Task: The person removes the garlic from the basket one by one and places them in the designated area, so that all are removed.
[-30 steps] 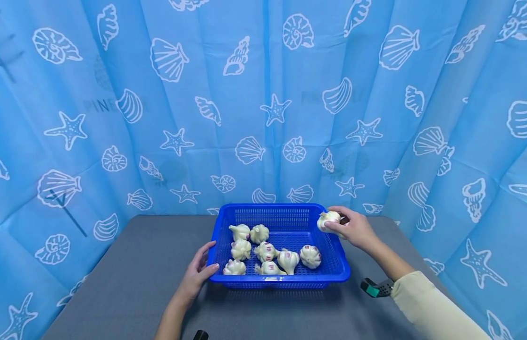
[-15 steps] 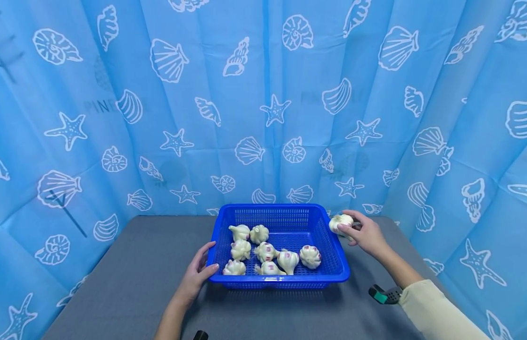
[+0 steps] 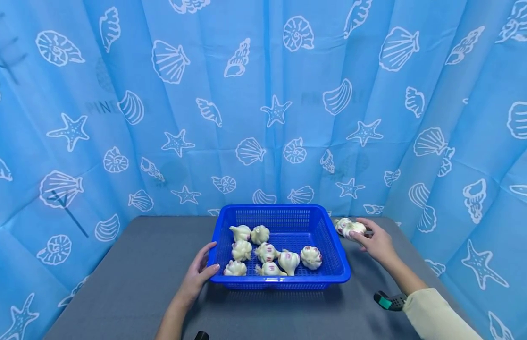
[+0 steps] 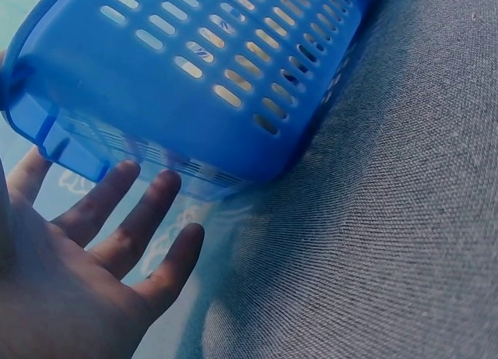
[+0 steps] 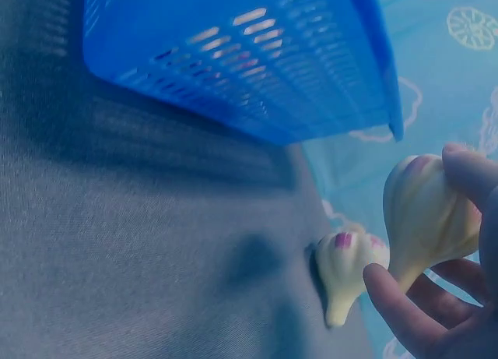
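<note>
My right hand (image 3: 377, 242) pinches a white garlic bulb (image 3: 355, 230) between thumb and fingers, just outside the right side of the blue plastic basket (image 3: 339, 255). In the right wrist view, the held garlic bulb (image 5: 428, 211) has its stem pointing down, and a second garlic bulb (image 5: 346, 262) sits on the grey cloth just beyond it. Several garlic bulbs (image 3: 266, 252) lie inside the basket, mostly in its left and front parts. At the basket's left rim rests my left hand (image 3: 196, 276); in the left wrist view its fingers (image 4: 140, 223) are spread beside the slotted wall.
Grey cloth (image 3: 131, 283) covers the table under and around the basket. A blue curtain (image 3: 263, 118) with white shell prints hangs close behind the table and along both sides. A dark wristband (image 3: 389, 301) is on the right wrist.
My right hand has carried the garlic bulb from over the basket's right rim outward to the right and lower. A second bulb now shows beside it. The left hand has stayed put.
</note>
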The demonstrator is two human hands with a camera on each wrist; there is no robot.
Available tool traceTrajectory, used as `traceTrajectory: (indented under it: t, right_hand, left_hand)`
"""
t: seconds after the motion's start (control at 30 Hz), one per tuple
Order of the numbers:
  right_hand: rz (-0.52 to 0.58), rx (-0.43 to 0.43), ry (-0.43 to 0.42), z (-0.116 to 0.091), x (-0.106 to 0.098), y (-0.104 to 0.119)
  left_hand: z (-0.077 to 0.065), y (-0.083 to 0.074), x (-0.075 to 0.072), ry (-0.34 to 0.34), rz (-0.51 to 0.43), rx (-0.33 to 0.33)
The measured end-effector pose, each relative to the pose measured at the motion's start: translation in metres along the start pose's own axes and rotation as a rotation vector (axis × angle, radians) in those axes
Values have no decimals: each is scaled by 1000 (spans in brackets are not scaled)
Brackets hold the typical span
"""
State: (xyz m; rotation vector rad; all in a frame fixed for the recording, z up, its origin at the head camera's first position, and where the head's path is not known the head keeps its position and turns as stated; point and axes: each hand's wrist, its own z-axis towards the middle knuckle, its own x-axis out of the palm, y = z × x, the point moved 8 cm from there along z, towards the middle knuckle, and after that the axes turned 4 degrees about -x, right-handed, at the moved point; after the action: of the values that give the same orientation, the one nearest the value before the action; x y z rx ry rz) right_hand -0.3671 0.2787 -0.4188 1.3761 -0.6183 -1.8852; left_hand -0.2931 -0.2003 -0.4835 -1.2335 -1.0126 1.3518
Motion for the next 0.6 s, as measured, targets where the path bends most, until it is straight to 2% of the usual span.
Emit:
traceTrajectory:
  t: [0.37, 0.6]
  right_hand:
    - [5, 114, 9, -2, 3, -41]
    - [62, 192, -10, -4, -4, -67]
  left_hand:
    - [1, 0, -1, 0, 1, -5]
    - [1, 2, 0, 0, 0, -14]
